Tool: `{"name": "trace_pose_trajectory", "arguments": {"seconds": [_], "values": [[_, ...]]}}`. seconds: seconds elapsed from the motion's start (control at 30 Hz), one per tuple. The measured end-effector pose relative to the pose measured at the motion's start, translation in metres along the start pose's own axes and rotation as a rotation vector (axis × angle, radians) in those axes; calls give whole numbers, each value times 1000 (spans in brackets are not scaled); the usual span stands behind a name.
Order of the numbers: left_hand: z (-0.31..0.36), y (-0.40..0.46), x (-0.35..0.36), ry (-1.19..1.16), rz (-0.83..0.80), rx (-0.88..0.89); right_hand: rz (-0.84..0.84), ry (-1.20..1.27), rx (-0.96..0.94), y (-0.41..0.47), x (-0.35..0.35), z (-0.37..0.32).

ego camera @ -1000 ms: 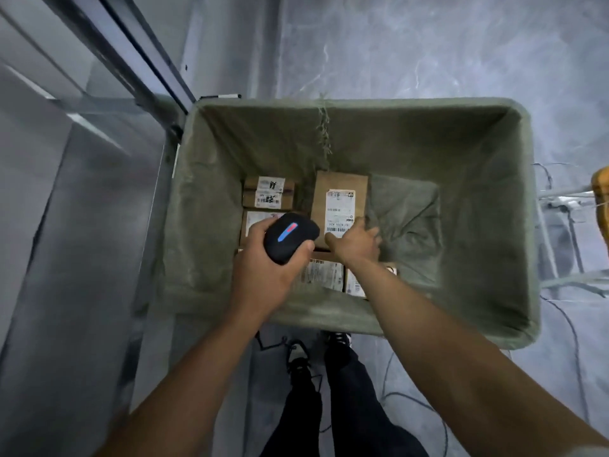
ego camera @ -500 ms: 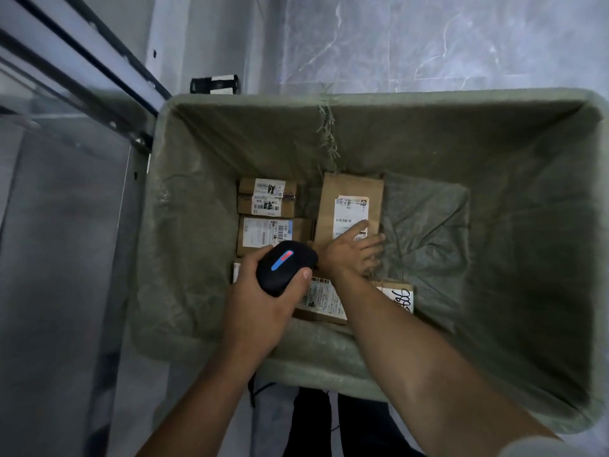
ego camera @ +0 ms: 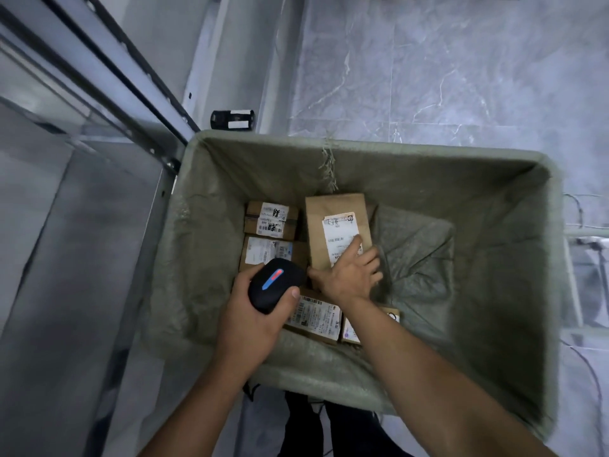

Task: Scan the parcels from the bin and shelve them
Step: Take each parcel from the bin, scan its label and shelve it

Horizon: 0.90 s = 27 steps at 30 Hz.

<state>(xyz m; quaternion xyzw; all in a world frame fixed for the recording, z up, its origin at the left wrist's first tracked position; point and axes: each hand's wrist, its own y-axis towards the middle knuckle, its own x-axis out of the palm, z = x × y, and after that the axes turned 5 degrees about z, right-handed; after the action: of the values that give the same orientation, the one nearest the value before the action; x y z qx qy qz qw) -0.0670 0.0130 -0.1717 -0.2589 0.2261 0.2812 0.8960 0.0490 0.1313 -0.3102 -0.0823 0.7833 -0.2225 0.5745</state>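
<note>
Tall brown parcel (ego camera: 336, 222) with white label, right hand (ego camera: 349, 275) grip spread on it, left hand (ego camera: 250, 311) gripping black scanner (ego camera: 275, 283)

Woven cloth bin (ego camera: 514, 258); brown paper parcel (ego camera: 336, 212); glossy scanner (ego camera: 275, 285).

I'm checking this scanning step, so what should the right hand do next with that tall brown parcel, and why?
Probably close on the tall brown parcel and lift it toward the scanner: the right hand lies open across its lower end, and the left hand holds the scanner.
</note>
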Motion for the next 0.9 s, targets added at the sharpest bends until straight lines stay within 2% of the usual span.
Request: {"name": "trace_pose_trajectory", "arguments": {"seconds": [0.2,0.4,0.9], "values": [[8,-22,-24,-58,77,27,-5,-51,-288,-37,-37,7],[9,-49,-53,-115,72,67,26,-105,-523,-77,-75,6],[-22,-121,-147,-172,188,267,265,-333,-817,-175,-153,-14]]}}
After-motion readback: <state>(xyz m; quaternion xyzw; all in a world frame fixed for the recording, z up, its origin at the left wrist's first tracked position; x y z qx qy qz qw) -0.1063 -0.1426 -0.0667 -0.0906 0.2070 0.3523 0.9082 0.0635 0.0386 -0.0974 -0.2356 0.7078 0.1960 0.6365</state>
